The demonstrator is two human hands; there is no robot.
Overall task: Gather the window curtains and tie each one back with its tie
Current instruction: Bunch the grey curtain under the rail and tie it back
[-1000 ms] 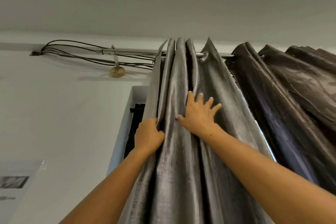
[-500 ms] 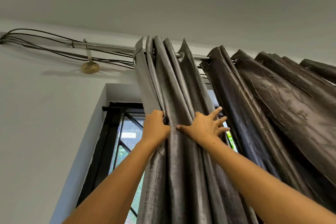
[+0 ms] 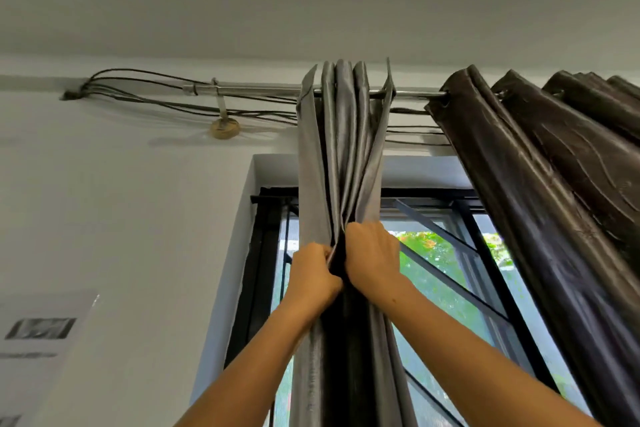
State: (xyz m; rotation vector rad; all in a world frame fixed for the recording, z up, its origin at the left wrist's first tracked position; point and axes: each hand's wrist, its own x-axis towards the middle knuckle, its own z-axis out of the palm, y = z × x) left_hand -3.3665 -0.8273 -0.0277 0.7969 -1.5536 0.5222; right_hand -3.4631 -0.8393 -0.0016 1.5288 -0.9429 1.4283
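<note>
The grey curtain (image 3: 341, 156) is bunched into narrow folds and clamped between the two hands: the left hand (image 3: 313, 274) and the right hand (image 3: 372, 255) are curled tight on it, knuckles nearly touching. Above the fingers it hangs from the curtain rod (image 3: 256, 91); the dark brown curtain (image 3: 554, 166) is well apart, to their right.

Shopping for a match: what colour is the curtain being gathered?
Shiny silver-grey curtain, plain, seen in the head view.
</note>
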